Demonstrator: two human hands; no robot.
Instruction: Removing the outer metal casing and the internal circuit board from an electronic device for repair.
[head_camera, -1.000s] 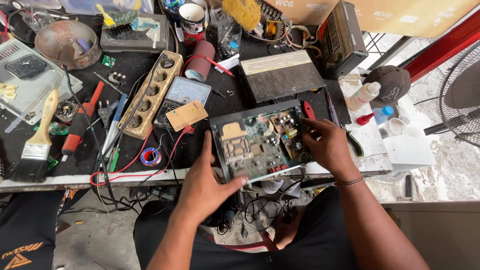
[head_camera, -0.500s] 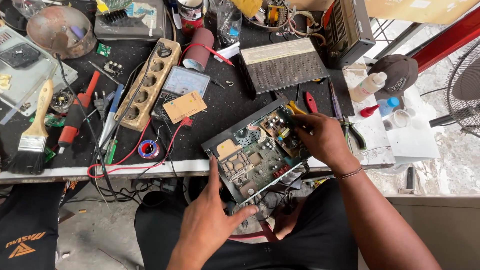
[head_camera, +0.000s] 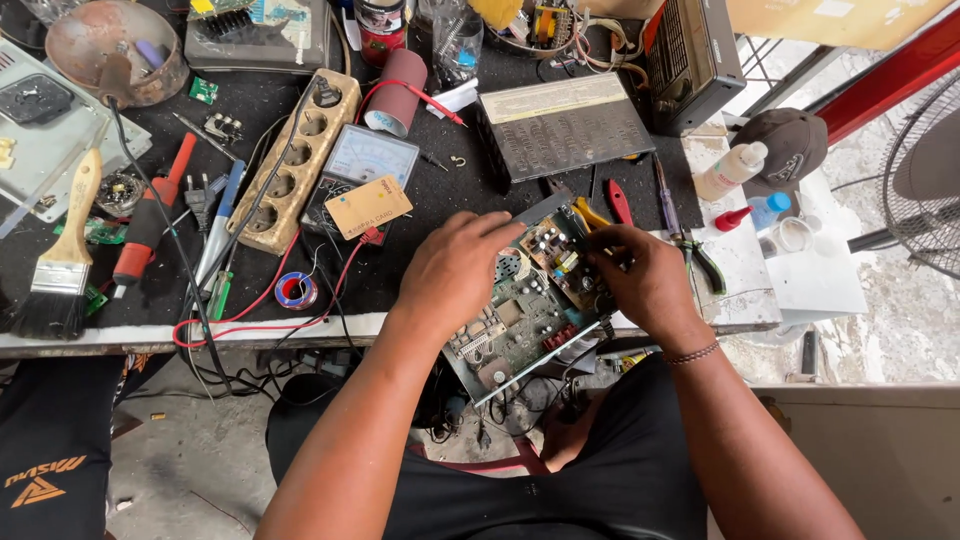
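An open electronics chassis with a green circuit board (head_camera: 520, 320) lies tilted over the front edge of the workbench. My left hand (head_camera: 455, 268) grips its upper left rim, fingers curled over the metal edge. On the right side of the board rests my right hand (head_camera: 645, 285), fingers closed on the components and frame there. Both forearms reach up from the bottom of the head view.
On the black bench top (head_camera: 440, 200) lie a wooden power strip (head_camera: 290, 160), an analog meter (head_camera: 372, 155), a paintbrush (head_camera: 60, 255), a red-handled screwdriver (head_camera: 150, 215), a solder reel (head_camera: 295, 290), pliers (head_camera: 690, 250) and a grey radio case (head_camera: 565, 125). A fan (head_camera: 920, 170) stands far right.
The chassis has turned and tilted further over the bench edge. My left hand moved from its lower corner up to the top left rim; my right hand stayed on the right side.
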